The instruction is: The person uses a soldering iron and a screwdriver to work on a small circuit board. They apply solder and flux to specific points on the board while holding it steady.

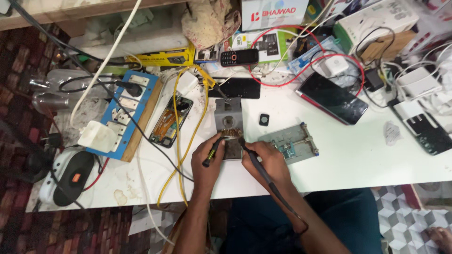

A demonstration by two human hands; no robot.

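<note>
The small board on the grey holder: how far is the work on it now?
Done: an opened phone lies apart with its back off, and the small board sits on the grey holder. In hand: the left hand holds a black tool, the right hand a corded iron, both tips at the board. Left: the phone remains open, not reassembled.

The left hand (207,157) and right hand (263,162) cover the near part of the small grey board holder (228,120), so its board is too small and hidden to read. The counter (358,160) runs off at its right edge.
</note>
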